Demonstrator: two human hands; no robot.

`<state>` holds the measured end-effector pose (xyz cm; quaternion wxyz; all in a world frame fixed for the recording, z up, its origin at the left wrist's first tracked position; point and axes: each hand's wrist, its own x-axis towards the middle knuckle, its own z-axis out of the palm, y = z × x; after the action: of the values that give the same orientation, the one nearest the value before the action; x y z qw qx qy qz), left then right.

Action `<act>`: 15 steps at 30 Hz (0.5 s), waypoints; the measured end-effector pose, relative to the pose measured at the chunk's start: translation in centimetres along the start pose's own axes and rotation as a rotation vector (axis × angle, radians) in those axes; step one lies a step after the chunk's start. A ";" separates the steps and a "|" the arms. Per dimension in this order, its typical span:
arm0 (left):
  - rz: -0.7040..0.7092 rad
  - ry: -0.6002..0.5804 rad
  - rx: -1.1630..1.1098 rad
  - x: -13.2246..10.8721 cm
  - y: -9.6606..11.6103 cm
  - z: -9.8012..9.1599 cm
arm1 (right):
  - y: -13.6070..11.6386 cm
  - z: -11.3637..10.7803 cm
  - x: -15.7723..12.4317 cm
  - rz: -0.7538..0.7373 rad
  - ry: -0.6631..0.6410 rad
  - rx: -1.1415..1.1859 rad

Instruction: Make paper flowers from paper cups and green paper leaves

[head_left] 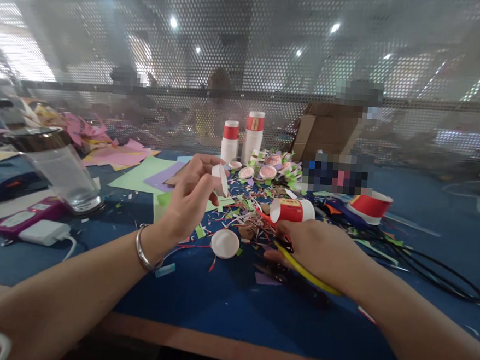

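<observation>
My left hand pinches a small white paper cup bottom with a raised rim, holding it above the table. My right hand is curled round a tool with a curved yellow handle. The tool's dark end lies in shadow, and its kind is unclear. Just beyond my right hand, a red and white paper cup lies on its side. Between my hands, another round white cup bottom rests on the blue table among paper shreds.
Stacked paper cups stand behind a heap of cut cup bottoms. Coloured paper sheets and a glass jar are at left. A red cup and black cables lie right, before a cardboard box and perforated screen.
</observation>
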<state>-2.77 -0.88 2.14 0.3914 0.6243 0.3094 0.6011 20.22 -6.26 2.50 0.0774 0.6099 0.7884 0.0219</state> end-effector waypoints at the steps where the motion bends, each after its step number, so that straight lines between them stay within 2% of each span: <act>1: -0.001 -0.011 0.002 0.0 0.0 0.0 | 0.0 0.0 0.0 0.001 -0.001 0.007; 9: -0.013 -0.025 0.006 0.0 0.0 0.3 | 0.0 -0.2 -0.2 0.001 -0.044 0.047; 15: -0.091 -0.075 -0.091 -0.1 -0.1 0.4 | 1.0 -0.4 -0.7 -0.084 -0.051 0.071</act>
<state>-2.41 -0.99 1.99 0.4576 0.6131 0.2953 0.5723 21.25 -6.67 3.12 0.0763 0.5792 0.8112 -0.0248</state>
